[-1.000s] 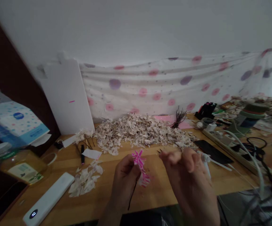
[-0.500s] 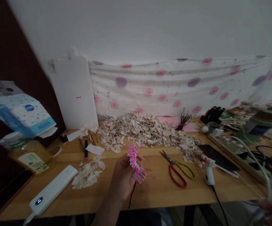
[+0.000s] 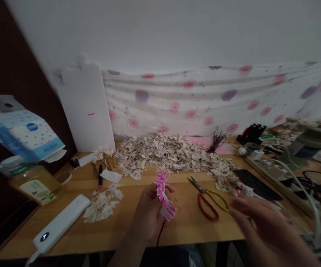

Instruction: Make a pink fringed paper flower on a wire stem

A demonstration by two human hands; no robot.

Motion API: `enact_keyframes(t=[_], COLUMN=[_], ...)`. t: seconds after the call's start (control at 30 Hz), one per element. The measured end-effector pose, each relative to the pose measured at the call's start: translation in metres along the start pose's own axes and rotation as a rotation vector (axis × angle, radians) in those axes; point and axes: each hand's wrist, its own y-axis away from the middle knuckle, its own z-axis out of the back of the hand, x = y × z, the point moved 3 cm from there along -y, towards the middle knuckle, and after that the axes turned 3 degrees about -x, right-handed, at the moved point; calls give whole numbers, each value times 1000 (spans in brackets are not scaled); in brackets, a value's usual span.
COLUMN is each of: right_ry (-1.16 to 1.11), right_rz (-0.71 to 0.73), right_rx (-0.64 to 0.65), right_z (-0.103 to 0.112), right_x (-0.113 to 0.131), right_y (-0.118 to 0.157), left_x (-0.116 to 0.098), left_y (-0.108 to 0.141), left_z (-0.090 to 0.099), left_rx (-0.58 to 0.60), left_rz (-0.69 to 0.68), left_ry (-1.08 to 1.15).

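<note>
My left hand [image 3: 148, 215] is closed around a flower [image 3: 162, 193] with white petals striped in pink. A thin dark stem [image 3: 160, 233] hangs below the fist. My right hand [image 3: 266, 226] is blurred, with its fingers stretched out to the left and nothing visible in them. It hovers in front of the white hot glue gun [image 3: 248, 191], covering most of its body; a red light shows on the gun. Between the two hands lie pliers [image 3: 209, 207] with one red and one yellow handle, jaws pointing to the back left.
A heap of dry pale petals [image 3: 163, 152] spreads along the back, with a smaller pile [image 3: 101, 207] at left. Near that are a white power bank [image 3: 61, 224] and a bottle of yellow liquid [image 3: 35, 181]. A power strip [image 3: 282, 193] with cables and a dark phone [image 3: 257, 184] lie right.
My right hand has come in from the lower right edge and now covers much of the glue gun. My left hand still holds the flower, turned slightly.
</note>
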Motion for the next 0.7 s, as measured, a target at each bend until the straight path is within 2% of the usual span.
enact_keyframes(t=[0.03, 0.07, 0.1, 0.17, 0.27, 0.4, 0.47, 0.63, 0.7], right_ry=[-33, -67, -70, -56, -29, -66, -109, -336, -445], right_rz=[103, 220, 277, 339, 366, 387, 350, -6, -77], right_rx=[129, 195, 247, 256, 231, 251, 270, 248, 246], right_z=[-23, -42, -59, -80, -88, -83, -83, -85, -83], right_x=[16, 31, 42, 56, 62, 65, 66, 60, 63], right_y=[-4, -8, -12, -17, -17, -17, -19, -16, -14], left_x=[1, 2, 3, 3, 2, 3, 5, 2, -2], left_y=[1, 2, 3, 6, 9, 9, 8, 8, 9], left_z=[-2, -4, -5, -6, -9, -9, -7, -3, -2], left_rx=[1, -2, -9, -26, -5, 16, -2, -61, -66], left_rz=[25, 51, 70, 82, 68, 62, 70, 79, 48], left_ry=[-1, -1, -3, -17, -37, -23, -20, -84, -92])
